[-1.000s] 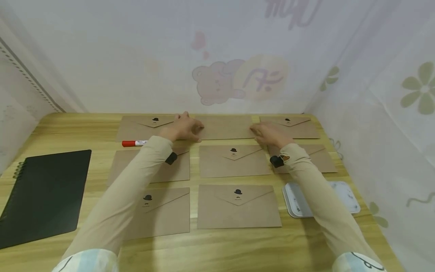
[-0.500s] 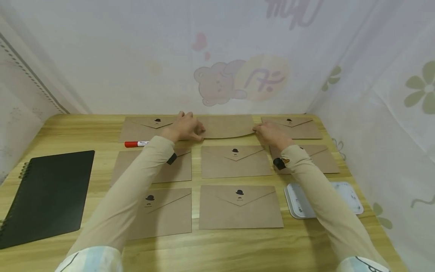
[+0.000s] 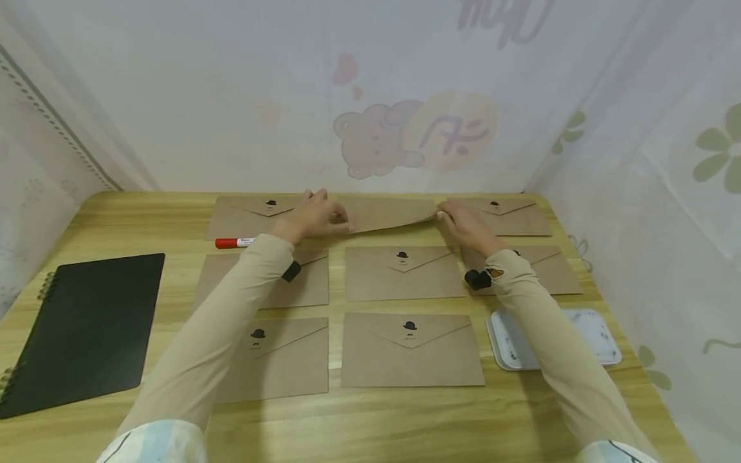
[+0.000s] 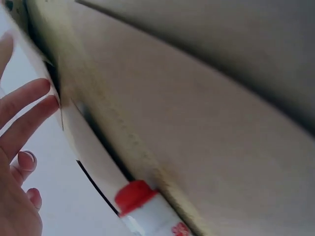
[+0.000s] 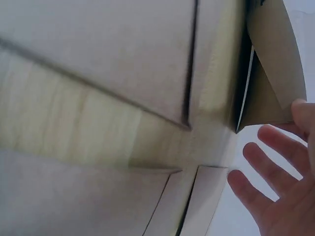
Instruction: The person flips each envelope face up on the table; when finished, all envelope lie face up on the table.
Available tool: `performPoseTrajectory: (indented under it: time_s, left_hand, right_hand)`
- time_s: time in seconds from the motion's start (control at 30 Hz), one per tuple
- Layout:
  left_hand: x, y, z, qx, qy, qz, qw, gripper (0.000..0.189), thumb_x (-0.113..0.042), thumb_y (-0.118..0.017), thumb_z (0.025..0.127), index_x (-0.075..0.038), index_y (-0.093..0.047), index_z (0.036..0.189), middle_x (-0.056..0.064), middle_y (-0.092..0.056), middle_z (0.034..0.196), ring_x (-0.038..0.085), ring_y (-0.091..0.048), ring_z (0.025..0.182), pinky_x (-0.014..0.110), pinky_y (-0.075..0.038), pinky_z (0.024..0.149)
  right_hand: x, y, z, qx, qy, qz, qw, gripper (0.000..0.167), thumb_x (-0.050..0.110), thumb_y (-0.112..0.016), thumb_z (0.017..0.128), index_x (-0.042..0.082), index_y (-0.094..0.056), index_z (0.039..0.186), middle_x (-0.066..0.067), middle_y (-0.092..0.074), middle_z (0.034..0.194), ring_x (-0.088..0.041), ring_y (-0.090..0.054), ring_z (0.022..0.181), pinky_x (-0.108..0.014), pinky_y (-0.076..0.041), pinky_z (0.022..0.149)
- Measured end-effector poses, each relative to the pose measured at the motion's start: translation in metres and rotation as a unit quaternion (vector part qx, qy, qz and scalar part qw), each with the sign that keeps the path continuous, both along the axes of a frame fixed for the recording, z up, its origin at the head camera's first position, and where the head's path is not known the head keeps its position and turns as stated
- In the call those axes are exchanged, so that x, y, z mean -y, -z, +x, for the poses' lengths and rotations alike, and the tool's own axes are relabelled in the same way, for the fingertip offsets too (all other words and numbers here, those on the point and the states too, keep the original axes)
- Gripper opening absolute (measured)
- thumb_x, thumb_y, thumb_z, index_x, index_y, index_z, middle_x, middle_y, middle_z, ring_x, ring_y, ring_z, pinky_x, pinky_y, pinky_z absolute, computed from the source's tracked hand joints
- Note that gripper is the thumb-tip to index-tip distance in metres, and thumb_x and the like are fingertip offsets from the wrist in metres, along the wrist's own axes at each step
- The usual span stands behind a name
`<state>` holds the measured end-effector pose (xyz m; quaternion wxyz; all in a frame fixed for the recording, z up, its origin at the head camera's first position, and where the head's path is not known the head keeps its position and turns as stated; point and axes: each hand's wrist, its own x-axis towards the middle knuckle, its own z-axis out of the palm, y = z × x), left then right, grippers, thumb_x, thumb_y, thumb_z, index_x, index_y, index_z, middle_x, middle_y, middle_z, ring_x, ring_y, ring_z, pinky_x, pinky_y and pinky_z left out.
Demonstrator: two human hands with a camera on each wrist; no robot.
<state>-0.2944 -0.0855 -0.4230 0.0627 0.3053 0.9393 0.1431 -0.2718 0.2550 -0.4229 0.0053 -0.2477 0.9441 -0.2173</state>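
A brown kraft envelope [image 3: 384, 211], plain face up, lies in the middle of the back row. Its near right corner is bent up, pinched between the thumb and finger of my right hand [image 3: 463, 225]. In the right wrist view the lifted paper [image 5: 283, 64] rises off the table, the other fingers spread loosely. At the left end, my left hand [image 3: 312, 218] touches the same envelope, fingertips [image 4: 42, 91] on the paper. That hand overlaps the back left envelope [image 3: 243, 218], which bears a hat print. Behind the right hand sits the back right envelope [image 3: 515, 222].
More hat-printed envelopes lie in front: centre [image 3: 399, 276], near centre [image 3: 413, 360], near left [image 3: 283, 373]. A red-capped marker [image 3: 231, 243] rests by the left forearm. A black spiral notebook [image 3: 92, 328] is far left, a white tray [image 3: 587, 334] at right. A curtain [image 3: 260, 96] backs the table.
My right hand has lifted the envelope's near right corner up and away, bending the paper. My left hand stays at its left end.
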Motion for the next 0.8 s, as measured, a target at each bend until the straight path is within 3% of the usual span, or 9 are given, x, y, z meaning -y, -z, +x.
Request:
performPoseTrajectory:
  time_s: [0.13, 0.3, 0.43, 0.53, 0.8]
  left_hand:
    - [0.005, 0.004, 0.002, 0.009, 0.004, 0.004, 0.9999, 0.046, -0.044, -0.073, 0.077, -0.013, -0.068, 0.110, 0.000, -0.063, 0.102, 0.024, -0.039, 0.090, 0.040, -0.023, 0.081]
    - [0.005, 0.005, 0.002, -0.013, 0.018, -0.007, 0.9997, 0.042, -0.033, -0.070, 0.080, -0.015, -0.065, 0.118, 0.003, -0.062, 0.085, 0.023, -0.036, 0.083, 0.038, -0.021, 0.076]
    - [0.003, 0.002, 0.003, -0.028, 0.033, -0.013, 0.9990, 0.039, -0.023, -0.057, 0.086, -0.016, -0.062, 0.125, 0.004, -0.068, 0.096, 0.023, -0.034, 0.078, 0.039, -0.023, 0.076]
    - [0.000, -0.002, 0.003, -0.034, 0.041, -0.024, 0.9983, 0.037, -0.017, -0.051, 0.089, -0.018, -0.062, 0.124, 0.001, -0.064, 0.116, 0.023, -0.036, 0.079, 0.042, -0.026, 0.080]
    - [-0.006, -0.012, 0.003, -0.012, 0.028, -0.063, 0.9975, 0.032, -0.019, -0.048, 0.096, -0.021, -0.060, 0.126, 0.003, -0.061, 0.122, 0.025, -0.040, 0.092, 0.042, -0.030, 0.080]
  right_hand:
    - [0.003, 0.001, 0.004, 0.014, 0.027, -0.048, 0.9984, 0.031, 0.017, -0.038, 0.101, -0.007, -0.055, 0.108, -0.020, -0.059, 0.090, -0.030, -0.055, 0.077, -0.043, -0.043, 0.070]
    - [0.006, 0.002, 0.007, 0.022, 0.058, -0.084, 0.9946, 0.032, 0.024, -0.037, 0.102, -0.003, -0.054, 0.103, -0.015, -0.059, 0.070, -0.024, -0.058, 0.060, -0.037, -0.041, 0.061]
    - [0.007, 0.001, 0.008, 0.023, 0.062, -0.092, 0.9936, 0.034, 0.025, -0.036, 0.102, -0.004, -0.053, 0.104, -0.016, -0.058, 0.067, -0.024, -0.060, 0.053, -0.035, -0.040, 0.056]
    - [0.007, 0.000, 0.007, 0.025, 0.065, -0.084, 0.9940, 0.035, 0.026, -0.035, 0.102, -0.004, -0.052, 0.105, -0.016, -0.055, 0.067, -0.024, -0.060, 0.052, -0.033, -0.038, 0.053]
    - [0.006, -0.003, 0.004, 0.038, 0.068, -0.072, 0.9943, 0.036, 0.029, -0.033, 0.102, -0.002, -0.050, 0.105, -0.015, -0.051, 0.072, -0.024, -0.061, 0.053, -0.034, -0.039, 0.053]
